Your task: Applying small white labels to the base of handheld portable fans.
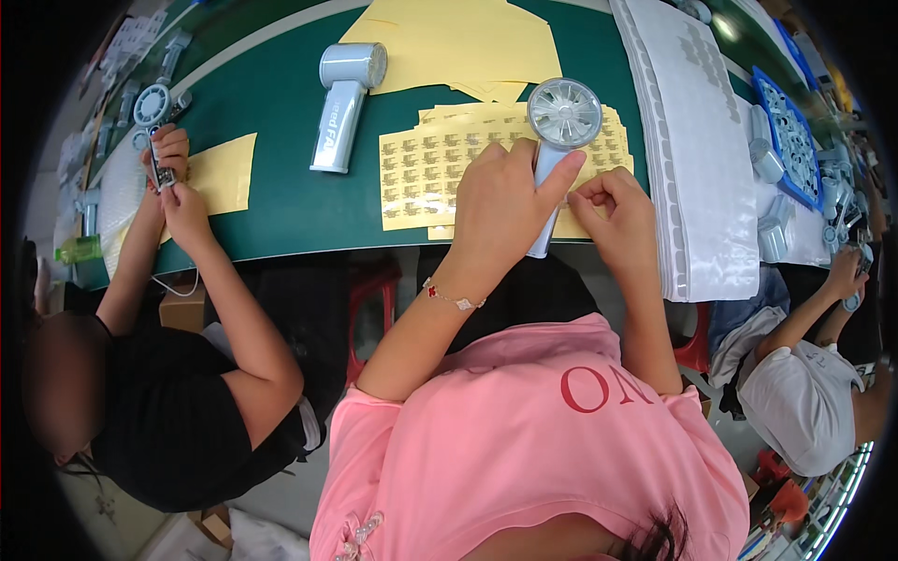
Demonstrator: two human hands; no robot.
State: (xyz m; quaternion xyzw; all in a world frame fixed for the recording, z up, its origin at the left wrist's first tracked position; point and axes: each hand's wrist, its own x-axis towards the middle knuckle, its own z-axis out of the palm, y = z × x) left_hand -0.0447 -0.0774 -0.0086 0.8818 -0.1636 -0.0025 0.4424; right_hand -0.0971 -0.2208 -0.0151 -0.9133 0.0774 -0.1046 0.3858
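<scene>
My left hand is wrapped round the handle of a light blue handheld fan. Its round grille faces up, above a yellow sheet of small printed labels on the table. Close to the handle's right side is my right hand, thumb and forefinger pinched together. Whatever sits between those fingertips, if anything, is too small to make out. A second handheld fan, pale blue and wrapped in clear film, lies on the green table to the left.
Plain yellow sheets lie at the back. White plastic bags are stacked on the right, beside a blue crate of fan parts. One co-worker sits at left handling a fan part; another person works at far right.
</scene>
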